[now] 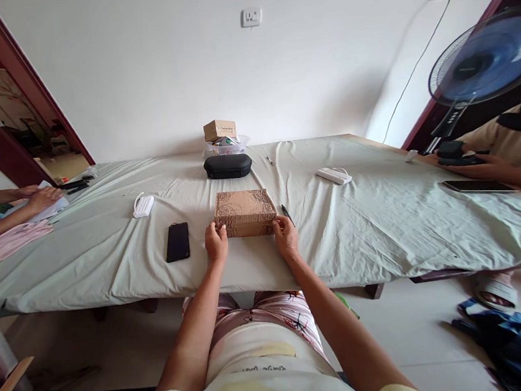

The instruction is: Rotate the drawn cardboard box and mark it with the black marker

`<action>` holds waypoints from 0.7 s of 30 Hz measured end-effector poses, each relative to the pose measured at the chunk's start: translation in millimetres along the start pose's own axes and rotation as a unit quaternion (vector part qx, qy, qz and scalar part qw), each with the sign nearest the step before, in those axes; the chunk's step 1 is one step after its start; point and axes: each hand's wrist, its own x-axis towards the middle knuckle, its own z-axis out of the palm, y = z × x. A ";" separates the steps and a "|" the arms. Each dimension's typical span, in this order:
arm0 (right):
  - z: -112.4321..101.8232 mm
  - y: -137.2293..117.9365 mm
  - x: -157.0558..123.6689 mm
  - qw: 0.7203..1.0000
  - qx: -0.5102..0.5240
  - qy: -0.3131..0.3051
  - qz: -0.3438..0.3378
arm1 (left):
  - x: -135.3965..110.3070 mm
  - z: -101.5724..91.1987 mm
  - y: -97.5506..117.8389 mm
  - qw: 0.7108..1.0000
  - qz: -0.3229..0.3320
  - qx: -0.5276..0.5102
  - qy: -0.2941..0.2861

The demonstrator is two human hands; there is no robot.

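A brown cardboard box [244,207] with dark scribbled lines rests on the cloth-covered table in front of me. My left hand [217,241] grips its near left corner, fingers closed on the edge. At the near right corner my right hand [286,235] holds the box in the same way. Just beyond my right hand lies a black pen [288,215]. A dark smartphone [177,242] lies flat to the left of my left hand.
Behind the box sit a black zip case [228,166] and a clear plastic bin [241,142] with a small carton [220,129] on top. White strapped devices [144,205] lie left and right. People sit at both table ends; a fan [485,60] stands right.
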 end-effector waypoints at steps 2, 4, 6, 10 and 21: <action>-0.1 1.0 -0.7 1.000 -0.022 -0.006 -0.001 | -1.6 0.7 0.6 1.000 -0.001 0.023 -0.010; 0.6 2.3 -2.0 0.999 -0.047 -0.014 -0.001 | -3.3 1.3 1.9 0.999 -0.002 0.040 -0.016; 2.1 4.1 -3.5 0.996 -0.084 -0.027 -0.004 | -5.0 1.7 3.8 0.998 0.000 0.055 -0.023; 7.3 10.6 -6.9 0.983 -0.179 -0.049 -0.013 | -7.7 0.3 7.6 0.992 0.008 0.109 -0.071; 13.5 8.0 -14.0 0.976 -0.215 -0.016 -0.039 | -14.7 0.3 20.7 0.990 0.042 0.111 -0.076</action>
